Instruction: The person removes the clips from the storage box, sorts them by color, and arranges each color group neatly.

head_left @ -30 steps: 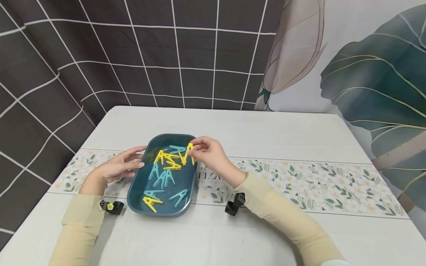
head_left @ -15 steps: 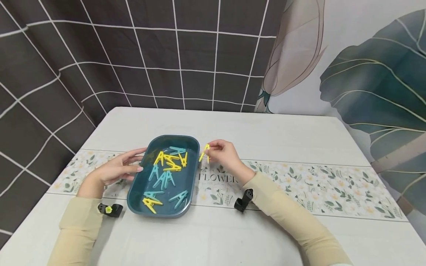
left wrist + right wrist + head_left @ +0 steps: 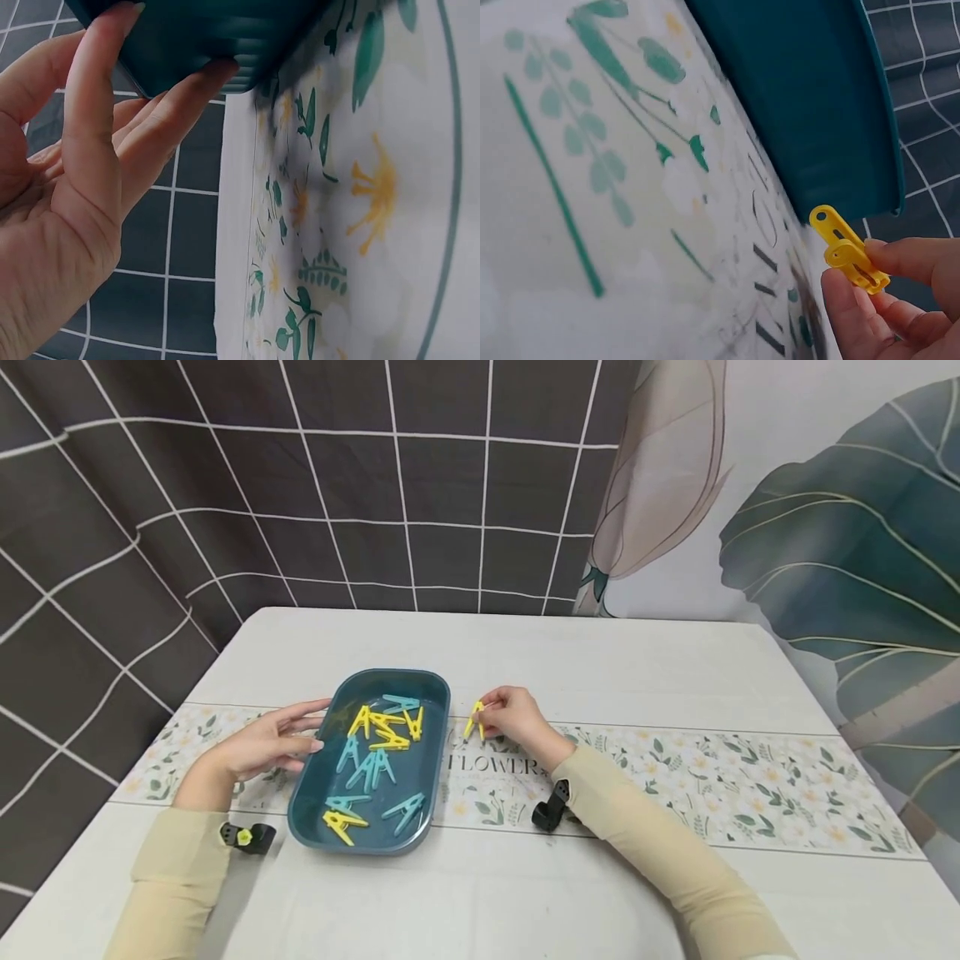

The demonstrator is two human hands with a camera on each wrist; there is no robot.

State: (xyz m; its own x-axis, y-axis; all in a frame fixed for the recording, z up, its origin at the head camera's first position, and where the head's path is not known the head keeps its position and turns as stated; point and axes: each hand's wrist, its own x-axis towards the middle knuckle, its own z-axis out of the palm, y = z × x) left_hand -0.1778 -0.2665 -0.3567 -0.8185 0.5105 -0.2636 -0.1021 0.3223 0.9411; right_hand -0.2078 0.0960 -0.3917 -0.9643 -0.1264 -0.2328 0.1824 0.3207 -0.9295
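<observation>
A dark teal plastic tray (image 3: 367, 847) holds several yellow clothespins (image 3: 390, 742) and light blue clothespins (image 3: 406, 812), loosely scattered inside. My left hand (image 3: 264, 745) is at the tray's left side, its fingers extended and thumb near the rim; in the left wrist view the fingertips (image 3: 223, 69) rest against the outer wall. Just right of the tray, my right hand (image 3: 520, 718) pinches a single yellow clothespin (image 3: 847, 251) between thumb and fingers. In the head view that clothespin's legs point down, close over the floral band.
The white tabletop (image 3: 480, 902) has a floral printed band (image 3: 675, 768) across it, with lettering beside the tray. Dark grid-patterned cloth (image 3: 442, 477) stands behind and at left, a leaf-print cloth (image 3: 862, 552) at right. Each wrist wears a small black camera (image 3: 551, 807).
My right hand has carried the yellow clothespin from over the tray's right rim to the right and lower, outside the tray. The left hand has stayed at the tray's side.
</observation>
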